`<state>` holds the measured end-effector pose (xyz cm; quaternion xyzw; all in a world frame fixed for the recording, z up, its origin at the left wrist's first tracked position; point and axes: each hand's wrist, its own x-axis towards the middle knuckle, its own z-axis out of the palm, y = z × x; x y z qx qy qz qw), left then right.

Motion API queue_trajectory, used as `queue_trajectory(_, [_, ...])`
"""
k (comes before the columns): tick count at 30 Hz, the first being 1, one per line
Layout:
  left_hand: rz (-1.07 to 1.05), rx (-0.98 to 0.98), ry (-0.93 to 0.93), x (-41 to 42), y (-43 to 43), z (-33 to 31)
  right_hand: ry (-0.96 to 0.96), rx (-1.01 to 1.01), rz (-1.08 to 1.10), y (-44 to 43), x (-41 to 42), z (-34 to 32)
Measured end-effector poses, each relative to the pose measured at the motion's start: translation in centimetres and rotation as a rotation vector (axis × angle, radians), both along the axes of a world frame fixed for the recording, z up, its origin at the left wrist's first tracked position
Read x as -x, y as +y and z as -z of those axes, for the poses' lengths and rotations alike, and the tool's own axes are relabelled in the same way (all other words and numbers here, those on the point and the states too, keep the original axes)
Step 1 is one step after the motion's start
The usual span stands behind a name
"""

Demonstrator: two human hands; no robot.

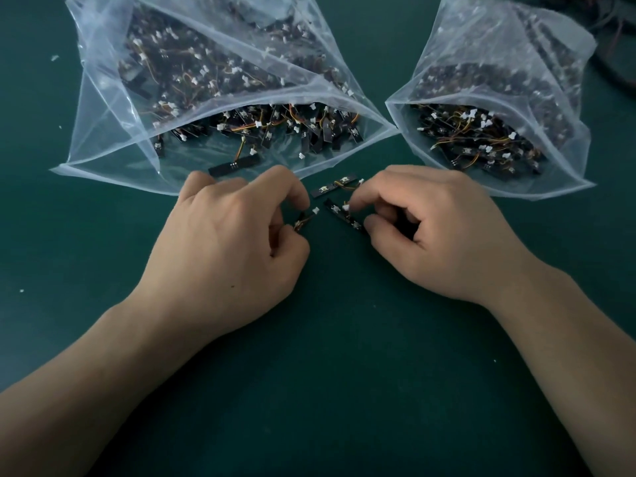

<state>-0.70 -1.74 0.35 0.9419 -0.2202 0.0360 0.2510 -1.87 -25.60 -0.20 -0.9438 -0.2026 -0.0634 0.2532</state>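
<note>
**Hidden by fingers, plastic and the frame's edges**

Just below the large bag (103, 142), the left hand (237, 235) curls over the wired piece (303, 220) it pinches, so only its wires and a white plug show. To the right, the right hand (433, 228) covers one end of the black strip (339, 211) it pinches. Markings on the strip are too small to read. Parts deep inside the large bag blur behind its plastic. The upper edge cuts off its top, and that of the smaller bag (564, 177) to its right. Dark cables (616, 63) further right run out of frame.
</note>
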Motion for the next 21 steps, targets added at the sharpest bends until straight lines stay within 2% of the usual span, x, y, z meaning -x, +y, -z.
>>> queue_trajectory(4, [0.005,0.092,0.093,-0.21,0.24,-0.46,0.005,-0.012,-0.032,0.02,0.12,-0.03])
queue_trajectory(10, [0.053,0.169,0.138,-0.39,0.38,-0.44,0.003,-0.057,-0.156,0.19,0.34,0.34])
queue_trajectory(14, [0.029,0.210,0.106,-0.29,0.40,-0.22,-0.039,-0.152,-0.039,0.05,0.09,0.45])
queue_trajectory(17, [-0.075,0.145,0.059,-0.05,0.37,-0.24,-0.020,-0.151,0.041,0.05,-0.02,0.38])
queue_trajectory(21, [-0.093,-0.025,0.046,0.21,0.12,-0.31,0.015,-0.060,0.005,0.43,0.10,0.35])
